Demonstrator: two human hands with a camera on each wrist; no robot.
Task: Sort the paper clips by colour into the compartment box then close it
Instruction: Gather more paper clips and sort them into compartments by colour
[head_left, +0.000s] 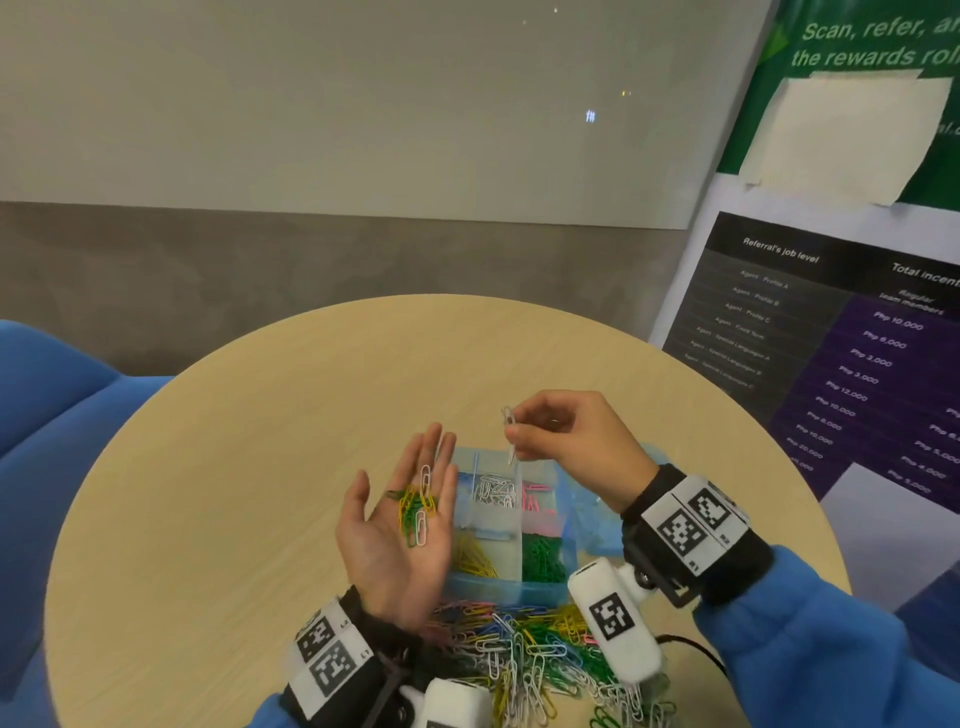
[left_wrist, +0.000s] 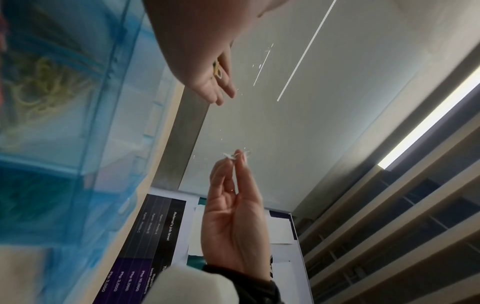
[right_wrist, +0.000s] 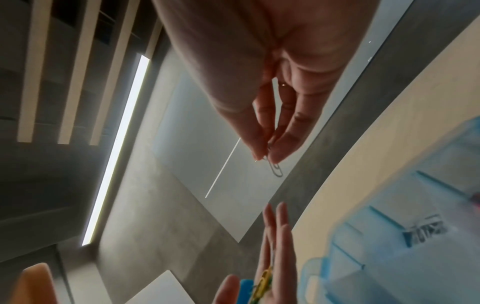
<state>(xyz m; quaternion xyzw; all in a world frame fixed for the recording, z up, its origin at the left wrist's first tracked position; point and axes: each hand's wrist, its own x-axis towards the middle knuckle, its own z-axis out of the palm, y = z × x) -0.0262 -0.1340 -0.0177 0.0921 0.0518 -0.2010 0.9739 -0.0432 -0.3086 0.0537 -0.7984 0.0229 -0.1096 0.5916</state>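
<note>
My left hand (head_left: 402, 467) lies palm up and flat over the left side of the box, with a few yellow, green and white clips (head_left: 418, 506) resting on it. My right hand (head_left: 517, 431) pinches one white paper clip (head_left: 509, 434) between thumb and fingertips, above the box's far row. The translucent blue compartment box (head_left: 511, 587) stands open, with white (head_left: 496, 491), pink (head_left: 537, 499), yellow (head_left: 475, 558) and green (head_left: 543, 558) clips in separate compartments. The right wrist view shows the pinched clip (right_wrist: 276, 169) hanging from my fingertips (right_wrist: 279, 152).
A loose pile of mixed coloured clips (head_left: 535, 654) lies at the round wooden table's near edge (head_left: 208, 467), just in front of the box. The box's open lid (head_left: 605, 525) lies to the right, under my right wrist. A blue chair (head_left: 47, 395) stands left, a poster board (head_left: 831, 338) right.
</note>
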